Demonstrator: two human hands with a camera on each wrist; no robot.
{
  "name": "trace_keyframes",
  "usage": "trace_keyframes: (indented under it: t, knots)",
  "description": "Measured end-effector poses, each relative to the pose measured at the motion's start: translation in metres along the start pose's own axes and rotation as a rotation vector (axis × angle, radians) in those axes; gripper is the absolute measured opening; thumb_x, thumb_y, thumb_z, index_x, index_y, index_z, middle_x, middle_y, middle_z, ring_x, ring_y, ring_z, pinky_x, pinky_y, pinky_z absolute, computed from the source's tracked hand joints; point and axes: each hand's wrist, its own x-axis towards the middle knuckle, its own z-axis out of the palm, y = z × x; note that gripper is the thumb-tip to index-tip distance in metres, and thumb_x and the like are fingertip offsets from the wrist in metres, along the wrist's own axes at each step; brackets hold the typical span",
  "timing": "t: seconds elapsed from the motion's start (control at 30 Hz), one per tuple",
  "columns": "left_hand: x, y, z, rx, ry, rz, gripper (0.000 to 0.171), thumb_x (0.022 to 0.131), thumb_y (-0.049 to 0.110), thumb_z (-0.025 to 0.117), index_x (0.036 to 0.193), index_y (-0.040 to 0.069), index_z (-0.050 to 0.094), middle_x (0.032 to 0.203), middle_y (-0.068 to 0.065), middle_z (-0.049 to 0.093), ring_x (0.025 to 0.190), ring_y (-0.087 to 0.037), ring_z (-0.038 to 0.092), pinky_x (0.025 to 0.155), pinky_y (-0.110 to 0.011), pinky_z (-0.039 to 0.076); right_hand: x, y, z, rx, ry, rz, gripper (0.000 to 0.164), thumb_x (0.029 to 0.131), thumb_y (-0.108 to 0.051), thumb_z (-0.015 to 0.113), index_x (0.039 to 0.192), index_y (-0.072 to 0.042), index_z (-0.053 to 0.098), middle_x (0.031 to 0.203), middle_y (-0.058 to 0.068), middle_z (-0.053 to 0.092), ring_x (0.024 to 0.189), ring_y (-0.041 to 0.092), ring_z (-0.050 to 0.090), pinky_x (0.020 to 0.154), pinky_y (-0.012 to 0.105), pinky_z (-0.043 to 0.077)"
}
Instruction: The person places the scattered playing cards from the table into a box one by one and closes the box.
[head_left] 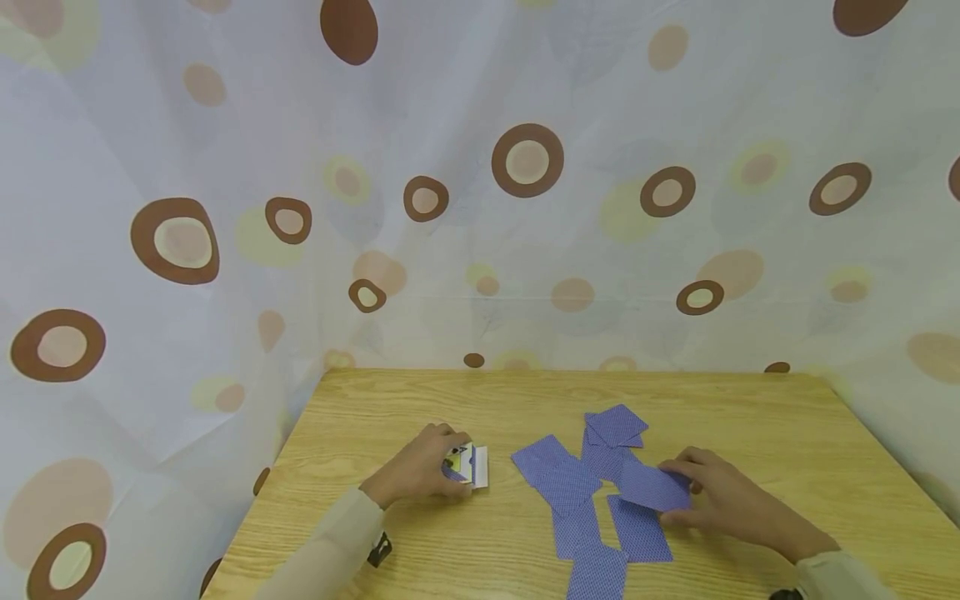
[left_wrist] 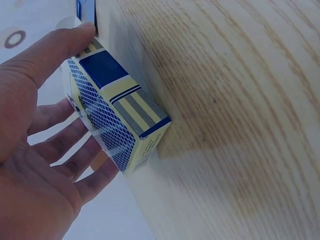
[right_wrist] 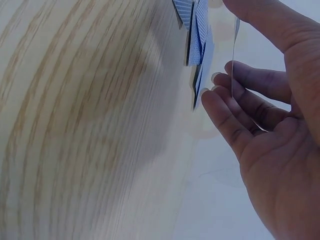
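My left hand (head_left: 420, 468) grips a playing card box (head_left: 463, 465) by its sides, the thumb along the near side and the fingers on the far one. A white flap sticks out at the box's right end. In the left wrist view the box (left_wrist: 117, 107) shows blue and cream sides, low over the wood. My right hand (head_left: 723, 500) pinches a blue-backed playing card (head_left: 651, 486) between thumb and fingers. From the right wrist that card (right_wrist: 233, 65) is seen edge-on, raised off the table. Several other blue-backed cards (head_left: 567, 487) lie spread and overlapping beside it.
A wooden table (head_left: 450, 392) carries the cards and lies under both hands. Behind it and at both sides hangs a white curtain (head_left: 465, 250) with brown and yellow spots. Some cards (head_left: 617, 427) reach towards the back, others (head_left: 597, 575) run to the bottom of the head view.
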Motion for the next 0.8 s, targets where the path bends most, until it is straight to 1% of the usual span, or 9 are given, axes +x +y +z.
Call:
trace_keyframes:
  t: [0.17, 0.3, 0.5, 0.67, 0.8]
  knots:
    - [0.000, 0.000, 0.001, -0.010, -0.003, 0.002, 0.074, 0.084, 0.039, 0.087, 0.142, 0.004, 0.058, 0.132, -0.011, 0.058, 0.110, -0.021, 0.048, 0.082, -0.029, 0.047, 0.005, -0.001, 0.001, 0.017, -0.020, 0.006, 0.073, 0.082, -0.053, 0.083, 0.130, 0.000, 0.066, 0.110, 0.000, 0.057, 0.089, 0.007, 0.056, 0.074, 0.029, 0.052]
    - [0.000, 0.003, 0.001, -0.010, -0.009, 0.006, 0.075, 0.084, 0.040, 0.087, 0.143, 0.004, 0.058, 0.133, -0.011, 0.057, 0.113, -0.023, 0.049, 0.084, -0.030, 0.047, 0.008, -0.002, 0.003, 0.007, -0.021, -0.021, 0.073, 0.083, -0.054, 0.082, 0.129, 0.001, 0.066, 0.111, 0.002, 0.057, 0.090, 0.008, 0.058, 0.075, 0.029, 0.054]
    - [0.001, 0.006, 0.000, -0.010, -0.006, 0.009, 0.076, 0.083, 0.041, 0.087, 0.142, 0.003, 0.058, 0.133, -0.011, 0.058, 0.114, -0.023, 0.049, 0.085, -0.031, 0.047, 0.013, -0.004, 0.005, 0.014, -0.029, -0.025, 0.073, 0.084, -0.051, 0.083, 0.130, 0.002, 0.065, 0.111, 0.003, 0.057, 0.090, 0.009, 0.057, 0.074, 0.028, 0.053]
    - [0.001, 0.006, 0.000, -0.010, -0.006, 0.008, 0.076, 0.083, 0.043, 0.087, 0.142, 0.004, 0.059, 0.132, -0.010, 0.058, 0.113, -0.022, 0.049, 0.085, -0.031, 0.047, 0.017, -0.007, 0.005, -0.023, -0.020, -0.042, 0.074, 0.083, -0.053, 0.082, 0.129, 0.003, 0.066, 0.111, 0.003, 0.057, 0.090, 0.009, 0.057, 0.074, 0.029, 0.054]
    - [0.001, 0.005, 0.002, -0.004, -0.003, 0.014, 0.077, 0.083, 0.044, 0.086, 0.143, 0.004, 0.058, 0.132, -0.010, 0.058, 0.115, -0.023, 0.050, 0.087, -0.032, 0.048, 0.020, -0.009, 0.006, -0.028, -0.012, -0.060, 0.074, 0.084, -0.053, 0.081, 0.129, 0.003, 0.066, 0.112, 0.003, 0.057, 0.090, 0.010, 0.057, 0.075, 0.029, 0.053]
